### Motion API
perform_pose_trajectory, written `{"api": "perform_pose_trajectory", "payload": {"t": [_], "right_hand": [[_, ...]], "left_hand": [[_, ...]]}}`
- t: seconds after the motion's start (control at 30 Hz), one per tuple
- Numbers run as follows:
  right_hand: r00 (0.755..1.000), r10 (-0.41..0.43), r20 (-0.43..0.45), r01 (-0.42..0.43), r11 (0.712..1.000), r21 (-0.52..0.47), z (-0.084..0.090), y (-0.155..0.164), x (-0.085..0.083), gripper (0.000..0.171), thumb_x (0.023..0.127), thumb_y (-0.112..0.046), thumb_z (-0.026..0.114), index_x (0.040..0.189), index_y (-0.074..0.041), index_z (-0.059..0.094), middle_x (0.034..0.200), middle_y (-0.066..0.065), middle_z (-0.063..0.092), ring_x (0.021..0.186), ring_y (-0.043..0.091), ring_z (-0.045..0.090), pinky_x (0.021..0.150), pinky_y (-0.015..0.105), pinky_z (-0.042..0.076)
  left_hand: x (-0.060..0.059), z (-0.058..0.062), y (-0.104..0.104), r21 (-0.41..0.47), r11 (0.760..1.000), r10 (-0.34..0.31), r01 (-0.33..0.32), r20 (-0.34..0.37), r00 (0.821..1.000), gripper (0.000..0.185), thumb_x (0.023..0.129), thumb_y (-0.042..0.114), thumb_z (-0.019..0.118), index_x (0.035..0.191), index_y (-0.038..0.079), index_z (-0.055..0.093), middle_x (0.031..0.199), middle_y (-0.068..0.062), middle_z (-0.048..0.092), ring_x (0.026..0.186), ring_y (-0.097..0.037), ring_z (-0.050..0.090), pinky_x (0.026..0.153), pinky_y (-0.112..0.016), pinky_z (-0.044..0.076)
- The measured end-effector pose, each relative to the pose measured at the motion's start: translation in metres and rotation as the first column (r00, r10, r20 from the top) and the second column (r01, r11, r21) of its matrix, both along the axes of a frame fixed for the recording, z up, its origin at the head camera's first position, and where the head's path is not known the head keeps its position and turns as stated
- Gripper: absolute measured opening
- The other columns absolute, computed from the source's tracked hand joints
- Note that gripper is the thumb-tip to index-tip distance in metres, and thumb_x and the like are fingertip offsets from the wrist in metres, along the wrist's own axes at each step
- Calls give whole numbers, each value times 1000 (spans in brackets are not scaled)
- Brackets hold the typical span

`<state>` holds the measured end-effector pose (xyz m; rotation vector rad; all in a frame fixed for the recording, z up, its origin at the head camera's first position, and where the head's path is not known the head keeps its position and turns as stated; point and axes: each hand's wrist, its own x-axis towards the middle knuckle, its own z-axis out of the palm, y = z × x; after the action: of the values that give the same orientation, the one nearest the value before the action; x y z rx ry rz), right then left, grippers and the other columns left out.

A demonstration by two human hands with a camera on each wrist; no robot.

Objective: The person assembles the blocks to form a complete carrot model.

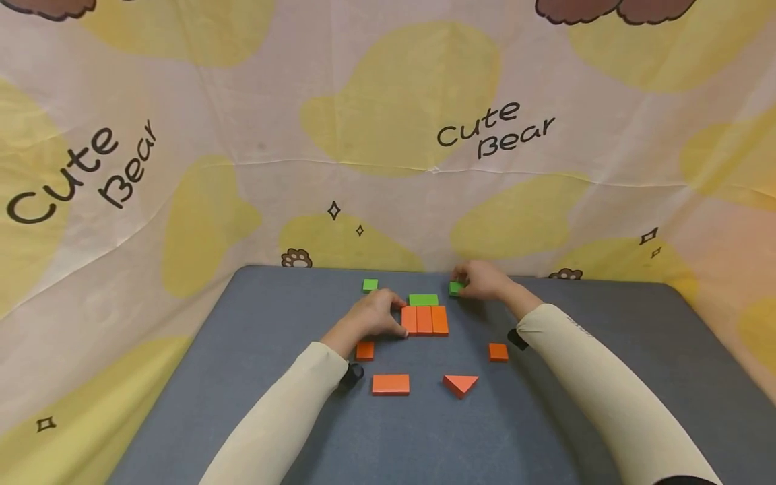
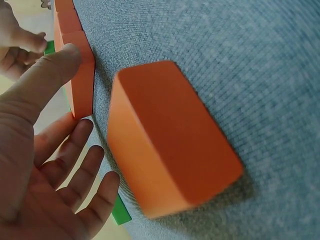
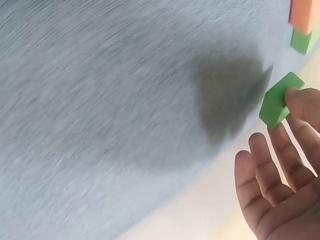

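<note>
Small green block [image 3: 275, 105] pinched in the fingers [image 3: 266, 172] of the right hand [image 1: 483, 281], far side of the table [image 1: 424, 438]; outer fingers extended, off the block. Cannot tell whether it touches the table. Left hand [image 1: 371, 314] pinches the leftmost orange rectangular block [image 1: 409, 321] across its near and far ends; middle orange block [image 1: 424, 321] and right orange block [image 1: 440, 321] set alongside. Directly behind, green rectangular block [image 1: 423, 300]. Further out: second small green block [image 1: 370, 285], two small orange blocks [image 1: 498, 352], orange slab [image 1: 391, 384], orange triangular block [image 1: 461, 384]. Risks, as judged: a twist from the left fingers would skew the row and shove the green rectangular block; a weak fingertip hold could let the small green block slip; a dropped left sleeve [image 1: 279, 417] might knock the nearby orange block.
</note>
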<state>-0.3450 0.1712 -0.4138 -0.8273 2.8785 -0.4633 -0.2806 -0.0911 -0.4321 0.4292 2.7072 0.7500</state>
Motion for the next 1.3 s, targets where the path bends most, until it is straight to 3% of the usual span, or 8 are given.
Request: {"api": "perform_pose_trajectory", "payload": {"t": [0.37,0.87,1.1,1.3], "right_hand": [[997,65,-46,-64,998,20,-5,-23,-3,27,76,-9,72,102,-3,71,97,11,70,88,25,62,81,42,52],[998,58,13,-59,998,28,-6,-30,-5,29,80,-7,71,108,-2,70,103,13,68,90,25,62,83,41,53],[998,31,60,-31,999,8,-2,-23,1,30,81,-11,71,110,-5,69,107,13,66,97,27,62,87,43,52],[997,42,60,-42,999,-13,3,-19,16,33,79,-16,75,110,-5,69,104,13,66,97,28,62,84,43,52]], "left_hand": [[-1,1,0,-9,1000,12,-12,-4,1000,61,71,33,85,125,15,65,125,-3,62,113,-21,56,100,-42,47],[0,2,2,-12,1000,6,-6,3,1000,59,71,32,85,125,14,66,124,-3,62,111,-21,56,99,-41,47],[1,0,3,-9,1000,3,-3,2,1000,60,71,32,85,125,15,65,125,-4,61,113,-21,56,99,-41,47],[1,1,1,-10,1000,4,-4,-3,1000,60,73,31,84,127,14,64,127,-4,60,115,-22,55,99,-42,47]]}}
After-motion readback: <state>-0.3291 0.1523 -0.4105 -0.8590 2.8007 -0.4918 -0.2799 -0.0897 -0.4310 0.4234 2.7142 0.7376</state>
